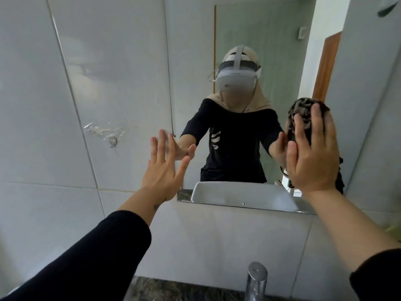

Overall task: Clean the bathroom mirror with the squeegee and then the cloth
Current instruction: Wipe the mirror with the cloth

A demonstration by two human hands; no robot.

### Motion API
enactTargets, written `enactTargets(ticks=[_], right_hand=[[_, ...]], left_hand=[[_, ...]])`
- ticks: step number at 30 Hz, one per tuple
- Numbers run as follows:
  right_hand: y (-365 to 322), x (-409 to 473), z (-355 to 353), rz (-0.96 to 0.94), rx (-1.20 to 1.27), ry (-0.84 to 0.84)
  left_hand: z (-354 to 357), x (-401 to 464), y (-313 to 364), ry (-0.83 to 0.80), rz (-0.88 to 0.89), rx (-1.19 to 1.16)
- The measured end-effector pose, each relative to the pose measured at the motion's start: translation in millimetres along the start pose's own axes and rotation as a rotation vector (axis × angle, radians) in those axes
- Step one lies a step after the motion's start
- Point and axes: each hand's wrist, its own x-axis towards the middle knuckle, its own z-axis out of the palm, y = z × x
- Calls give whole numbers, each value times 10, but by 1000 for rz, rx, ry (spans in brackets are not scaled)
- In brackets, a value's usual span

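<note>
1. Cloth (303, 118), dark and mottled, is being pressed flat against the mirror (249, 51) under the right hand (312, 157), on the right-hand part of the glass, above the reflected basin
2. Most of the bunched cloth is being covered by the right hand, whose fingers are being held straight and close together; the cloth is being pinned by the flat palm rather than gripped, with its upper part showing above the fingertips and a darker fold showing past the outer side of the wrist
3. The left hand (165, 166) is being held wide open with fingers spread, nothing being carried in it; its fingertips are being set at the left edge of the mirror, where glass meets the wall tile (65, 83)
4. Both forearms are being stretched forward, each partly covered by a black sleeve (97, 257) pushed back from the wrist
5. The person is being reflected in the glass, both hands being met by their mirrored doubles
6. A white basin (238, 192) is being shown only as a reflection along the mirror's lower edge
7. A chrome tap (257, 281) is being seen at the bottom of the view, below the mirror and just ahead of a dark speckled counter (173, 290)
8. A small hook with torn clear film (108, 135) is being left stuck to the tile, to the left of the open hand
</note>
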Motion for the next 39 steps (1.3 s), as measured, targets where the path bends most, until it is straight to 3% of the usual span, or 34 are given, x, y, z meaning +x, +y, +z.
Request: enactTargets(ticks=[8, 12, 22, 26, 30, 39], right_hand=[[267, -559, 70, 379, -34, 171], [112, -566, 117, 435, -70, 196], [-1371, -186, 335, -128, 104, -39], [-1811, -221, 421, -238, 94, -142], [-1909, -381, 490, -324, 96, -177], [-1675, -567, 468, -521, 104, -258]], left_hand=[[148, 1, -26, 131, 41, 31], [178, -5, -70, 158, 67, 47], [129, -41, -259, 153, 171, 253], [169, -53, -311, 168, 187, 269], [276, -78, -381, 167, 166, 386], [361, -48, -441, 164, 169, 320]])
